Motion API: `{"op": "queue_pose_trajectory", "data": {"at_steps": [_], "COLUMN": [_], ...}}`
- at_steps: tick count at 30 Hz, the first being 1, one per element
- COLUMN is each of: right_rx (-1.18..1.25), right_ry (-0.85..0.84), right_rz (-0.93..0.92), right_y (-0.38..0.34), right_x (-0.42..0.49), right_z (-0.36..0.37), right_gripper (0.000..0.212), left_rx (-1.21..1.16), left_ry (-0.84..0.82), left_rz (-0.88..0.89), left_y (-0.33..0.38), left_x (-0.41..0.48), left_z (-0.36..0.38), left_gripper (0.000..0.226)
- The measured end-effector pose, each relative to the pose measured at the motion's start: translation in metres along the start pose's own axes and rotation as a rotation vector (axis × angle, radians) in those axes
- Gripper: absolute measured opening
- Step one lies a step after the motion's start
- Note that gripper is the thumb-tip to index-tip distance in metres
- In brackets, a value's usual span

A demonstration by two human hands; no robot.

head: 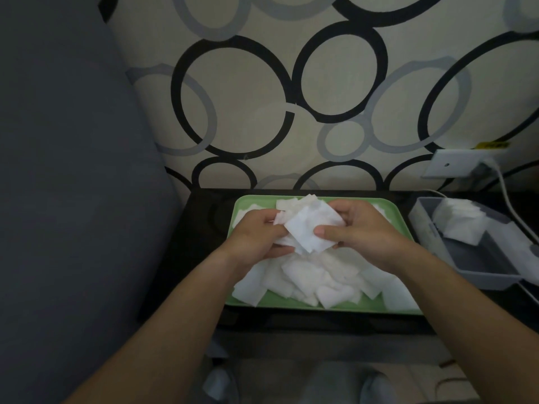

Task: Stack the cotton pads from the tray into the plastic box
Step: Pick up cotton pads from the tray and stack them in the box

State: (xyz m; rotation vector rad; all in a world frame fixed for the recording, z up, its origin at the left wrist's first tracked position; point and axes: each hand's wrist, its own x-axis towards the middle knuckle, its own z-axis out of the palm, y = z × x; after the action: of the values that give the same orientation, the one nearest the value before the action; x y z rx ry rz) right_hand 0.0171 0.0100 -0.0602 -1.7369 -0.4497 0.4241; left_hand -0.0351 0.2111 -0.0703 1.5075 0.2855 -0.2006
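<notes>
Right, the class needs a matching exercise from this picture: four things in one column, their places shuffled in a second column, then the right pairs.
Things
1. green tray
2. plastic box
3. wall socket
4. held cotton pads

Places
A. on the wall, far right
B. gripped between the left hand and the right hand
C. on the dark table, below both hands
D. on the table beside the tray, on its right

Pairs: 1-C, 2-D, 3-A, 4-B

A dark table (204, 234) bears a green tray (285, 305) with a grey plastic box (478, 259) beside it.
</notes>
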Motion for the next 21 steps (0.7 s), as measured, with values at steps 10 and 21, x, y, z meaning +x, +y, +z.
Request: {"op": "queue_pose_trajectory", "data": {"at_steps": [10, 21], "right_rx": [-0.157, -0.179], "right_ry": [0.021, 0.087], "right_rz": [-0.005, 0.012], "right_y": [0.0006, 0.0002], "right_x": [0.0016, 0.0025], "right_z": [-0.0042, -0.0013], "right_gripper": [0.025, 0.022], "left_rx": [0.029, -0.08], "left_ry": [-0.145, -0.119], "left_rz": [-0.016, -0.087], "left_y": [0.0036, 0.0073], "left_x": [-0.0073, -0.0069], "left_z": [0.0052, 0.0089], "left_gripper": [0.018, 0.022]}}
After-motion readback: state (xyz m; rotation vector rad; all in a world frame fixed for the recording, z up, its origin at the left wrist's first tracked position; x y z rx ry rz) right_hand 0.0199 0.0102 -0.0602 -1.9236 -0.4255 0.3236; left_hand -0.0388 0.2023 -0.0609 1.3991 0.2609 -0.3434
